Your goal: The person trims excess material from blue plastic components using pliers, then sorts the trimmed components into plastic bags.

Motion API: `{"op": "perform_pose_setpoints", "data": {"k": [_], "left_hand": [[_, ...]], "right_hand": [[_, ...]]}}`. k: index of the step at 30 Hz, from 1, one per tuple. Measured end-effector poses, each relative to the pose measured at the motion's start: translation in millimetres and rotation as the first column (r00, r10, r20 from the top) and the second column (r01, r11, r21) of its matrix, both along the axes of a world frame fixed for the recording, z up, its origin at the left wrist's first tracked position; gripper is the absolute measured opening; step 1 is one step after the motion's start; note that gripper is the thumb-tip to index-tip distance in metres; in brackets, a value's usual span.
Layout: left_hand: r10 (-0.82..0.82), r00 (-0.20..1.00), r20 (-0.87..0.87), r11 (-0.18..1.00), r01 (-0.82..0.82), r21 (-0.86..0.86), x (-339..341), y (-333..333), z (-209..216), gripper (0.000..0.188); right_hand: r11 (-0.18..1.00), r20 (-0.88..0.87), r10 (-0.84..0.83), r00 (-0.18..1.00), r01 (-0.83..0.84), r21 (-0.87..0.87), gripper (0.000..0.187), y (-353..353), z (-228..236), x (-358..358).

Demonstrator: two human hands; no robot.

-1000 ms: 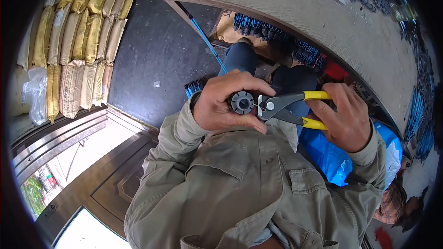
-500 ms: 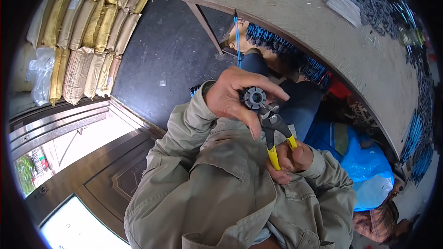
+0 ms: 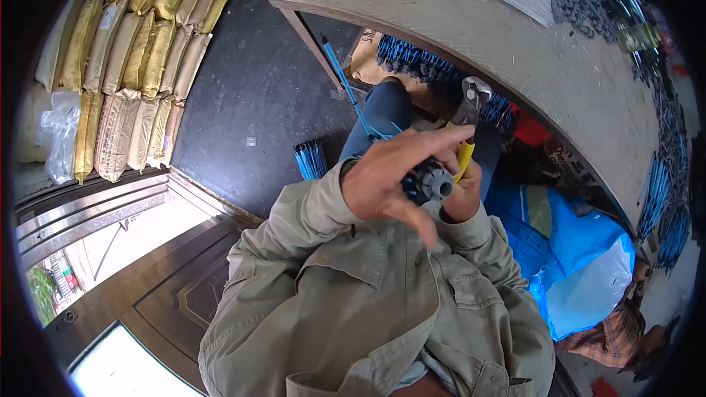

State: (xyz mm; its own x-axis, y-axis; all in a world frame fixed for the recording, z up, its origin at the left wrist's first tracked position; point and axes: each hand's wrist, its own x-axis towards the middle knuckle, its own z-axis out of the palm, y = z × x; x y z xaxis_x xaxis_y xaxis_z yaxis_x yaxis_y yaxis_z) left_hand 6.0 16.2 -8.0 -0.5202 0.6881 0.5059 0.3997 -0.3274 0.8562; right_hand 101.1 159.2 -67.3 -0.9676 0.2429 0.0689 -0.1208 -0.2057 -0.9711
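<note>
My left hand curls round a dark, slotted round fitting with a grey hollow hub facing up, its thumb stretched out below. Thin blue rods with a dark tip rise from beside this hand toward the upper left; whether they join the fitting is hidden. A pair of end-cutting nippers with yellow grips is in my right hand, closed round the handles just right of the fitting. The metal head of the nippers points away from me, toward the bench, and is apart from the fitting.
A worn bench carries heaps of dark parts and blue rods. Bundled blue rods stand beside my leg, and more lie under the bench. Stacked sacks line the left; a blue plastic bag lies right.
The nippers have swung from beside the fitting to point away from me. The fitting has moved down and right and tilted, with its hub now showing. The blue rods have leaned left.
</note>
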Motion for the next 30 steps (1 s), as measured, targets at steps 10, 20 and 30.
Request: {"op": "perform_pose_setpoints", "data": {"k": [10,20,30], "left_hand": [[0.623,0.518,0.586,0.253,-0.842,0.476,-68,-125,-24,0.095],[0.050,0.752,0.657,0.998,-0.008,-0.067,-50,-54,-135,0.120],[-0.020,0.737,0.676,0.995,-0.053,0.087,-2,-44,-73,0.127]], "right_hand": [[0.975,-0.124,0.219,0.968,-0.215,0.049,0.018,-3,-11,9],[0.979,-0.115,0.203,0.972,-0.202,0.019,0.017,-18,-15,2],[0.973,-0.054,0.107,0.993,-0.116,-0.200,0.013,-7,-29,-13]]}}
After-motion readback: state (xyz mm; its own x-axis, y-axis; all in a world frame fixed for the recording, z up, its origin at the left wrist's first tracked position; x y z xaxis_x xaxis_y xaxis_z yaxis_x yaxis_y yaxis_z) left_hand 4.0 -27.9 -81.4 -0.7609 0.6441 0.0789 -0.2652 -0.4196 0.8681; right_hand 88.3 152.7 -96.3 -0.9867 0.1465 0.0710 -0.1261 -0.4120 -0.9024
